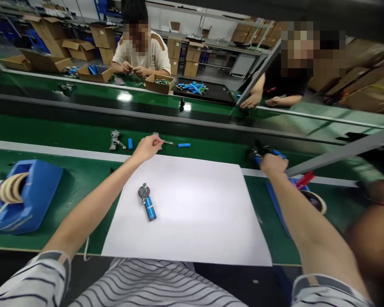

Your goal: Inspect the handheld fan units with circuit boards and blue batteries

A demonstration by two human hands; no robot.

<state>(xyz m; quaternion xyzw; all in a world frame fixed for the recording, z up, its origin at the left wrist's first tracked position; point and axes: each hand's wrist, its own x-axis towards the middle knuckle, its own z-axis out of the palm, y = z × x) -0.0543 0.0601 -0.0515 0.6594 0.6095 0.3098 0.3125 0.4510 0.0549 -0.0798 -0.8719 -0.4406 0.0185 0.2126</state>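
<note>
On a white sheet lies a small device with a round end and a blue battery pack. Beyond the sheet's back edge my left hand is closed in a pinch at a small part whose shape is mostly hidden. Left of it are a blue cell and a grey part; another blue cell lies to its right. Over at the right, my right hand is wrapped round blue-handled pliers, their dark head blurred.
A blue tape dispenser stands at left, another at right beneath my forearm, with a red-handled tool. A slanted metal post rises at right. Two people sit across the line; a blurred arm shows at far right.
</note>
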